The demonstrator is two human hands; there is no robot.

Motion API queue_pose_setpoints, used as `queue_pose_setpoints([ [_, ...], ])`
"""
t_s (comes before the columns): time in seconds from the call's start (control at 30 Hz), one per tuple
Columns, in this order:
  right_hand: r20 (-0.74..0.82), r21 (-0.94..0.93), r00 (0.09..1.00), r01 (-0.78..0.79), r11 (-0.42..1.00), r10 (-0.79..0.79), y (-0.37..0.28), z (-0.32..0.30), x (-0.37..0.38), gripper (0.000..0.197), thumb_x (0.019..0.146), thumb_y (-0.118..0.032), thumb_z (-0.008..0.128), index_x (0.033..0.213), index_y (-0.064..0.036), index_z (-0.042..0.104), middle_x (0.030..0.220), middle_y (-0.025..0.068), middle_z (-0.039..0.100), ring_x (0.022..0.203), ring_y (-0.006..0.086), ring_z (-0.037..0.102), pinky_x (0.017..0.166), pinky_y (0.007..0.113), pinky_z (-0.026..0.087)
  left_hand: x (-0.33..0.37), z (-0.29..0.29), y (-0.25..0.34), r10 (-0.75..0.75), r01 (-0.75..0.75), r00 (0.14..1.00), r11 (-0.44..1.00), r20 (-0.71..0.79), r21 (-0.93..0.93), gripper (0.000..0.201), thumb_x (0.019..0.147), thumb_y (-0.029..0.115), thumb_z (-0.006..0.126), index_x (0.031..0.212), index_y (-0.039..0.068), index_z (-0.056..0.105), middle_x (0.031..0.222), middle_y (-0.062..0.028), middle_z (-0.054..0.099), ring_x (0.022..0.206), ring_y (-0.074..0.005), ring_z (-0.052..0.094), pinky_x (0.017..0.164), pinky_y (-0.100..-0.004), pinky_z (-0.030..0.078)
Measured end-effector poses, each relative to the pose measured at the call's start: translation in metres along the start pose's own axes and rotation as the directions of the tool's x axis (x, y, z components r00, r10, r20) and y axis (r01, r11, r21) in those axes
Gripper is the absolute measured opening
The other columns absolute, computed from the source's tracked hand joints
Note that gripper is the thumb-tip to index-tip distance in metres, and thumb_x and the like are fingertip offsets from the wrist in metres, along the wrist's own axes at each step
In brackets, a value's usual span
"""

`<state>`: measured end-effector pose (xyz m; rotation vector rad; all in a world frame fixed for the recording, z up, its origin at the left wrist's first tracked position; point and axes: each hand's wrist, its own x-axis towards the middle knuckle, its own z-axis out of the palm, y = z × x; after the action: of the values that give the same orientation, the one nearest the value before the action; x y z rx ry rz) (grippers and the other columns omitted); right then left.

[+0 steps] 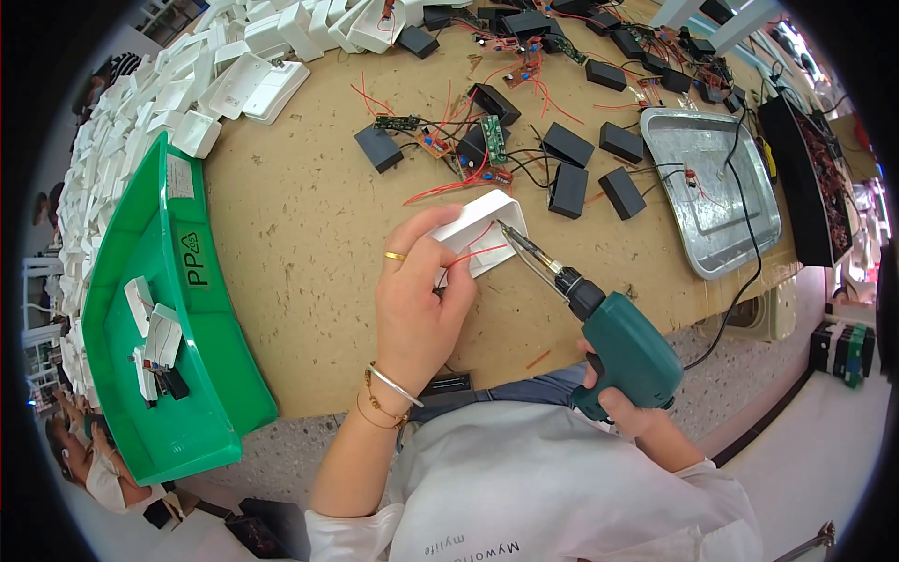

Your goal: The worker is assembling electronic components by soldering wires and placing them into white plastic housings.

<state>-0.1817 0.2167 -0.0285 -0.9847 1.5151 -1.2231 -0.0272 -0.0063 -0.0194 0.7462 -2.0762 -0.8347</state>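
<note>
My left hand (420, 281) is closed on a white plastic casing (487, 208), its thumb and fingers pinching it and a red wire (482, 251) that runs across its inside. In my right hand (623, 412) is a dark green pistol-shaped soldering iron (629, 351), gripped by the handle. The iron's metal tip reaches into the casing, close to the red wire; whether it touches is too small to tell. Just beyond the casing lie black boxes (567, 190) and small circuit boards (493, 140) with red and black wires.
A green bin (211, 309) at the left holds a few wired white casings. White casings (253, 84) are heaped at the far left. More black boxes (626, 42) lie at the back. A metal tray (712, 201) stands right, crossed by a black cord (755, 245). A person (103, 468) is at lower left.
</note>
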Motion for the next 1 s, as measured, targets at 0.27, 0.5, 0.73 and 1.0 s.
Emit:
queue_pose_setpoints([
  [0.27, -0.137, 0.035, 0.986, 0.097, 0.995, -0.091, -0.001, 0.008, 0.008, 0.022, 0.077, -0.018, 0.070, 0.089, -0.0020, 0.061, 0.075, 0.0040, 0.061, 0.064, 0.0120, 0.057, 0.058, 0.026, 0.047, -0.001, -0.003, 0.001, -0.055, 0.055, 0.998, 0.998, 0.033, -0.006, 0.011, 0.075, -0.002, 0.059, 0.074, 0.001, 0.049, 0.115, -0.0118, 0.058, 0.093, -0.0256, 0.059, 0.067, -0.0314, 0.049],
  [0.5, -0.104, 0.008, 0.991, 0.083, 0.997, -0.081, -0.003, 0.006, 0.009, 0.023, 0.076, -0.017, 0.071, 0.090, -0.0011, 0.060, 0.075, 0.0040, 0.061, 0.063, 0.0116, 0.057, 0.058, 0.026, 0.047, 0.002, -0.005, 0.006, -0.130, 0.132, 0.990, 0.991, 0.056, -0.025, 0.010, 0.076, -0.002, 0.059, 0.074, 0.001, 0.050, 0.115, -0.0121, 0.058, 0.095, -0.0259, 0.058, 0.070, -0.0318, 0.048],
  [0.73, -0.129, 0.015, 0.988, 0.093, 0.996, -0.090, -0.006, 0.008, 0.010, 0.023, 0.076, -0.016, 0.071, 0.091, -0.0011, 0.061, 0.074, 0.0042, 0.061, 0.064, 0.0120, 0.058, 0.058, 0.026, 0.047, 0.000, -0.004, 0.002, -0.071, 0.071, 0.997, 0.997, 0.021, -0.028, 0.013, 0.081, 0.002, 0.061, 0.074, 0.002, 0.050, 0.115, -0.0124, 0.060, 0.085, -0.0166, 0.056, 0.065, -0.0266, 0.043],
  [1.0, -0.130, 0.025, 0.988, 0.085, 0.996, -0.082, -0.004, 0.008, 0.010, 0.024, 0.076, -0.017, 0.071, 0.090, -0.0013, 0.061, 0.073, 0.0041, 0.061, 0.063, 0.0125, 0.058, 0.059, 0.026, 0.048, 0.001, -0.004, 0.003, -0.096, 0.096, 0.995, 0.995, 0.027, -0.033, 0.013, 0.081, 0.002, 0.061, 0.073, 0.002, 0.050, 0.115, -0.0117, 0.060, 0.077, -0.0131, 0.055, 0.060, -0.0246, 0.041],
])
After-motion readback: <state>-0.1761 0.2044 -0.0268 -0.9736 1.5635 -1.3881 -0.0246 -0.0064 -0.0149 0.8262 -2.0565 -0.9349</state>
